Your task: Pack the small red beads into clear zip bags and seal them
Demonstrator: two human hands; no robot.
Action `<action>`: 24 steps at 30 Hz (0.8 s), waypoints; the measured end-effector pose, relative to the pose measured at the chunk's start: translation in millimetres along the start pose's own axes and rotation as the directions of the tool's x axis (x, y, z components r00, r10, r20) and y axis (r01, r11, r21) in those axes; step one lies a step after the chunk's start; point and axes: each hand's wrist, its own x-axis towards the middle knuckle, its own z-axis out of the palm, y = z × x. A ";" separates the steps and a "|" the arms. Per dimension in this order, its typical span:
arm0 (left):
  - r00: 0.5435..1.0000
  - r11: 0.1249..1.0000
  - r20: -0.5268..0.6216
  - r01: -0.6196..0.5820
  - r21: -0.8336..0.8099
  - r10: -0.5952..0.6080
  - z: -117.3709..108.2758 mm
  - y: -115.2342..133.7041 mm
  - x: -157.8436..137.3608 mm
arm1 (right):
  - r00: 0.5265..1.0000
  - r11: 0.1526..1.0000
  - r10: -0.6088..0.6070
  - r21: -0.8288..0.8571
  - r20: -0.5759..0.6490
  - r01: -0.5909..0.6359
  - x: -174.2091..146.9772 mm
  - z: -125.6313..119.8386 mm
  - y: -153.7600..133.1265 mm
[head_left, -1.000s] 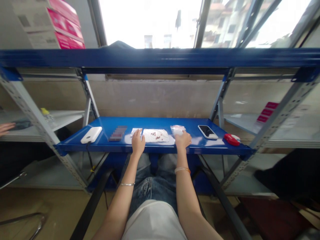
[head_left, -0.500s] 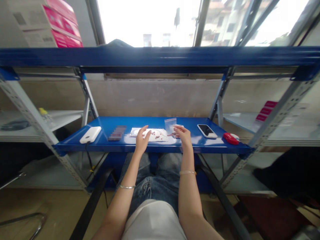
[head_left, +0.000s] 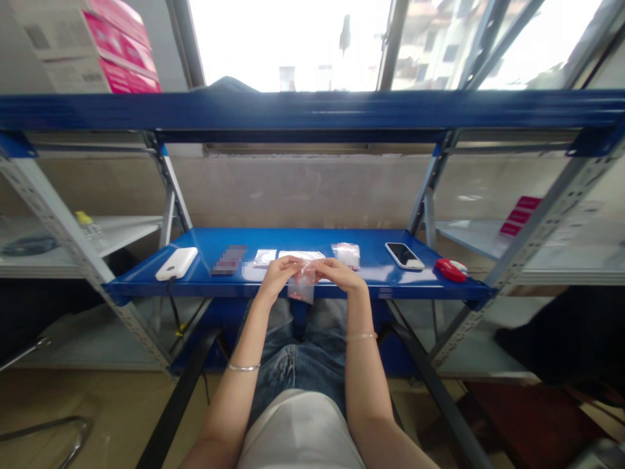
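Note:
Between my hands, just over the shelf's front edge, hangs a small clear zip bag (head_left: 301,291) with a few reddish bits at its bottom. My left hand (head_left: 280,276) pinches its upper left side, and my right hand (head_left: 340,272) pinches the upper right. Behind the fingers lies a white sheet (head_left: 300,254), mostly hidden by hands and bag. To its left is a flat clear packet (head_left: 265,258). A stack of clear plastic bags (head_left: 347,255) sits to the right, beyond my right hand.
On the blue shelf (head_left: 375,280) lie a white power bank (head_left: 177,263) with a cable, a blurred-out dark item (head_left: 229,260), a phone (head_left: 404,256) and a red-and-white object (head_left: 452,270). A blue upper beam (head_left: 312,111) crosses ahead. Metal posts stand at both sides.
My right hand has brought a clear bag from the right to the middle, in front of the white sheet. My left hand has closed on its other side.

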 end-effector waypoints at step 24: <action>0.960 0.889 -0.124 -0.179 0.421 0.252 -1.9 12.0 -3.8 | 0.992 0.984 0.032 0.173 0.119 -0.052 8.2 13.1 -2.4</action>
